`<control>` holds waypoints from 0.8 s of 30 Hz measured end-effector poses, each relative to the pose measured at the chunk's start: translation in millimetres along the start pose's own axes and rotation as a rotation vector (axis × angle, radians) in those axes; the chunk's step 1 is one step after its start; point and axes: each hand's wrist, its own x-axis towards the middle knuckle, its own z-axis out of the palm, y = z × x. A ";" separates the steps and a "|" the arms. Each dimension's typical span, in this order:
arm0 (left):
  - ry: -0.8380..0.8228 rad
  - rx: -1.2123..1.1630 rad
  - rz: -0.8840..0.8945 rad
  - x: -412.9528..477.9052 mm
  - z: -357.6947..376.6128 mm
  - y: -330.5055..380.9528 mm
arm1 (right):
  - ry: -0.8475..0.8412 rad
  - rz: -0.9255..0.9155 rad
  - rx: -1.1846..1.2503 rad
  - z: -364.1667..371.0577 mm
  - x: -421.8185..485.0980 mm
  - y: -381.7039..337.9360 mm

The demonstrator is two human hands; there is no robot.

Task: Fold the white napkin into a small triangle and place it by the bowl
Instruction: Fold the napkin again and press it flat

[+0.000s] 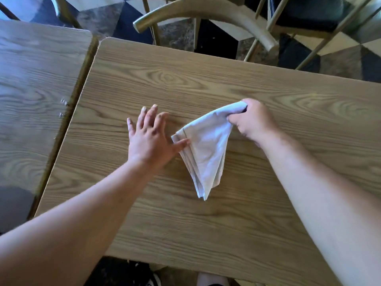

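Note:
The white napkin [206, 147] lies folded in a rough triangle on the wooden table [206, 223], with its point toward me. My right hand [252, 120] is shut on the napkin's far right corner and lifts it off the table. My left hand [149, 135] rests flat with fingers spread just left of the napkin, and its thumb touches the napkin's left corner. No bowl is in view.
A second wooden table [35, 79] stands close on the left with a narrow gap between. A wooden chair [206, 13] is behind the far edge, another chair [309, 27] at the back right. The floor has a checkered pattern.

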 end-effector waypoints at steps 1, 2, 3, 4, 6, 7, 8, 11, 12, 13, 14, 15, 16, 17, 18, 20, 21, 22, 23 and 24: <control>-0.011 0.017 0.011 11.1 1.0 -5.1 | 0.001 -0.014 0.006 0.3 6.9 0.0; -0.001 0.022 0.020 18.6 2.7 -10.1 | 0.001 -0.027 0.007 0.8 13.2 -0.2; 0.020 0.024 0.027 22.9 5.1 -14.2 | 0.002 -0.037 0.006 2.2 19.2 -0.3; 0.044 0.025 0.028 24.8 7.7 -16.7 | 0.001 -0.044 0.005 4.4 24.9 -0.4; 0.079 0.038 0.023 26.2 11.6 -17.3 | -0.007 -0.056 0.010 10.4 34.6 -3.3; 0.082 0.046 0.023 26.9 12.9 -16.6 | -0.005 -0.056 0.018 13.2 38.8 -5.7; 0.083 0.051 0.024 27.1 12.9 -16.3 | -0.003 -0.064 0.033 15.7 41.8 -9.3; 0.072 0.050 0.027 27.3 11.0 -14.7 | 0.009 -0.129 0.123 20.4 38.5 -21.9; 0.068 0.049 0.026 27.3 10.6 -14.2 | 0.032 -0.170 0.142 19.7 32.6 -25.3; 0.068 0.047 0.026 27.3 10.5 -13.9 | 0.056 -0.226 0.146 18.6 24.4 -27.0; 0.068 0.047 0.027 27.4 10.3 -13.8 | 0.075 -0.287 0.137 16.7 13.7 -27.4; 0.068 0.048 0.026 26.8 10.4 -13.5 | 0.087 -0.344 0.122 14.5 0.9 -25.3; 0.067 0.048 0.025 27.4 9.9 -13.6 | 0.093 -0.400 0.103 12.2 -12.0 -22.0; 0.065 0.048 0.024 28.1 9.4 -13.7 | 0.094 -0.463 0.081 10.8 -25.3 -16.4; 0.063 0.050 0.026 28.4 9.3 -13.8 | 0.094 -0.532 0.050 10.6 -39.0 -9.5; 0.058 0.054 0.035 28.4 9.8 -14.5 | 0.072 -0.702 -0.090 15.6 -62.7 10.2; 0.054 0.050 0.036 28.7 9.9 -15.2 | 0.047 -0.783 -0.173 20.9 -72.8 22.1; 0.048 0.043 0.036 29.0 10.0 -15.9 | 0.013 -0.835 -0.245 28.1 -81.9 33.8; 0.044 0.038 0.036 29.0 10.4 -16.3 | -0.018 -0.852 -0.305 36.2 -90.4 45.4; 0.045 0.036 0.039 28.9 10.8 -16.6 | -0.039 -0.839 -0.353 44.5 -97.9 55.8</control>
